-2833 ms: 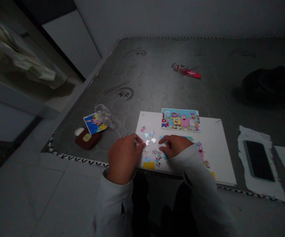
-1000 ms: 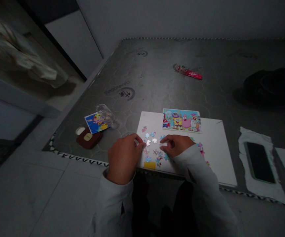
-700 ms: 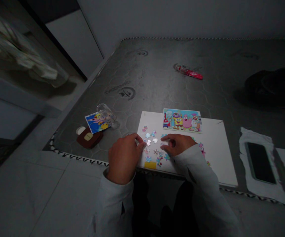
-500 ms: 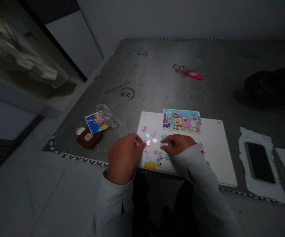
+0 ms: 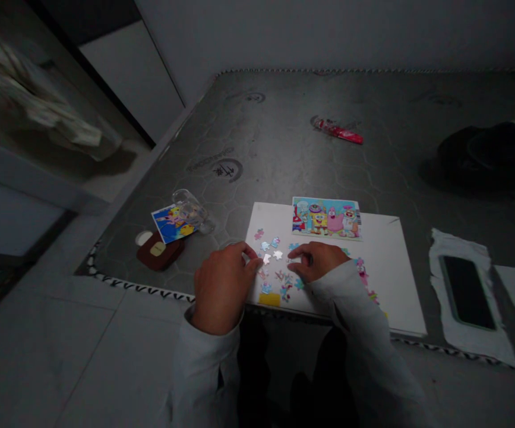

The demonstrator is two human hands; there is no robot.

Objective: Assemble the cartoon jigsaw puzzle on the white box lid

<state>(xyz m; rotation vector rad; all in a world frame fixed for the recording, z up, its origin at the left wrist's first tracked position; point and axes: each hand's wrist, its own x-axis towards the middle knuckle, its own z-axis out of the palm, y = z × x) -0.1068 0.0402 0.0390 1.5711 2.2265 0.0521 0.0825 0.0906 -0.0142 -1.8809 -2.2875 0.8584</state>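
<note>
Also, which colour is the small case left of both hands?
The small case is reddish brown with a pale label, seen best in the head view.

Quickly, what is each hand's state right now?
Left hand: fingertips close together beside puzzle pieces; grip unclear.
Right hand: thumb and forefinger parted; cannot tell if holding anything.

Compared with half a second ago, the view is turning very slightly, so the white board (image 5: 400, 285), the picture card (image 5: 326, 218), the phone (image 5: 467, 292) and the red wrapper (image 5: 344, 133) are all appearing a touch farther left, with the left hand (image 5: 221, 285) and the right hand (image 5: 322, 261) drifting that way too. The right sleeve (image 5: 350, 297) is leaving a little more of the pink puzzle pieces (image 5: 361, 271) in sight, and a thin sliver of yellow tape (image 5: 386, 314) is peeking out again beside the sleeve, after being hidden a second ago.
</note>
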